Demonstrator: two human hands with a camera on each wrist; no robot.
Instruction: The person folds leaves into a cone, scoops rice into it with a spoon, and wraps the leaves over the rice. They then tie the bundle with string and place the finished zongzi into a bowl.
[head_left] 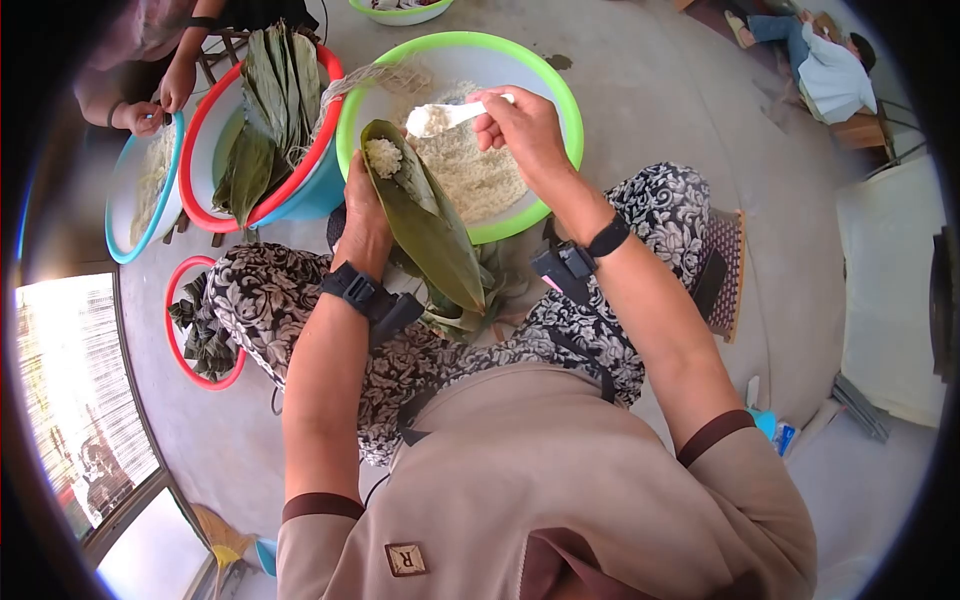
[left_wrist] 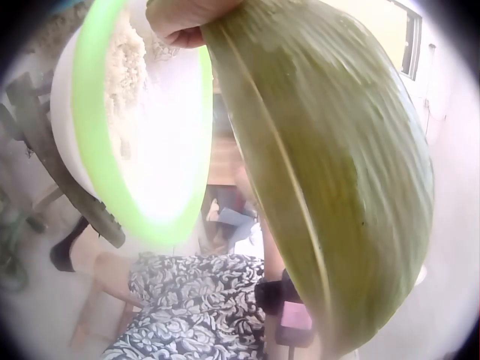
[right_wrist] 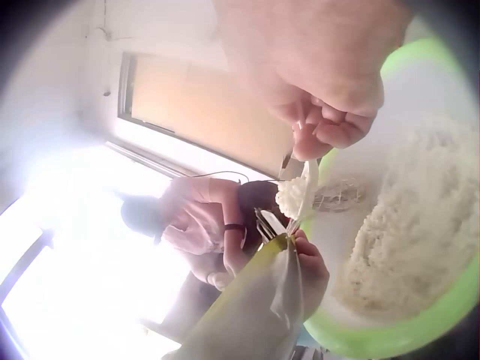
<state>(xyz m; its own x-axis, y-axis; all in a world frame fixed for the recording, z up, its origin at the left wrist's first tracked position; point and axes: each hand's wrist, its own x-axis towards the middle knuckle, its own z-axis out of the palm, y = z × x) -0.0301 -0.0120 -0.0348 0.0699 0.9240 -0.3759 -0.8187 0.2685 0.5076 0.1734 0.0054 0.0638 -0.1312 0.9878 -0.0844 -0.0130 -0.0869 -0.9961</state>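
Observation:
My left hand (head_left: 368,218) grips a long green leaf (head_left: 437,245) folded into a cone, with a clump of white rice (head_left: 383,158) in its upper end. In the left wrist view the leaf (left_wrist: 315,165) hangs broad and smooth below the fingers. With the right hand (head_left: 530,135) I hold a white spoon (head_left: 468,111) by its handle. A heap of rice (head_left: 428,121) sits on the spoon, just right of the cone's mouth. Both hands are over the near side of a green-rimmed basin (head_left: 573,125) of loose rice (head_left: 475,180).
Left of the basin, a red-rimmed tub (head_left: 189,190) holds long leaves (head_left: 285,90) and string (head_left: 370,78) trails across its edge. Another person's hands (head_left: 140,117) are at a blue-rimmed basin (head_left: 114,225). A red-rimmed basket (head_left: 172,345) with dark wrapped bundles stands by my left knee.

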